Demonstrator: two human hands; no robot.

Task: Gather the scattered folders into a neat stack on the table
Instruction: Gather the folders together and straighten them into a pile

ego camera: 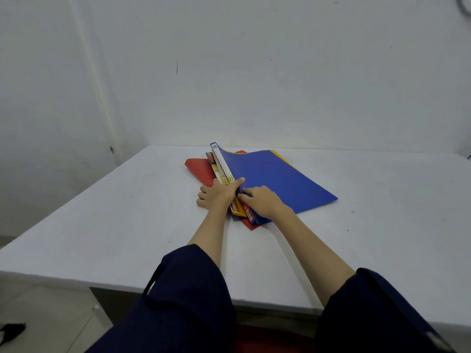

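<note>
A loose pile of folders lies in the middle of the white table (102,225). A blue folder (275,179) is on top, its spine edge lifted at the left. Under it a yellow folder (279,155) shows at the far edge, and a red folder (198,168) sticks out at the left and the near corner. My left hand (216,193) presses against the spines on the pile's left side, thumb over the blue folder's edge. Lying on the blue cover's near left corner, my right hand (262,201) has its fingers at the spines.
The table stands against a plain white wall (254,72), with a corner of the room at the left. The near table edge is below my forearms. Tiled floor (51,314) with a dark scrap (12,329) lies at the lower left.
</note>
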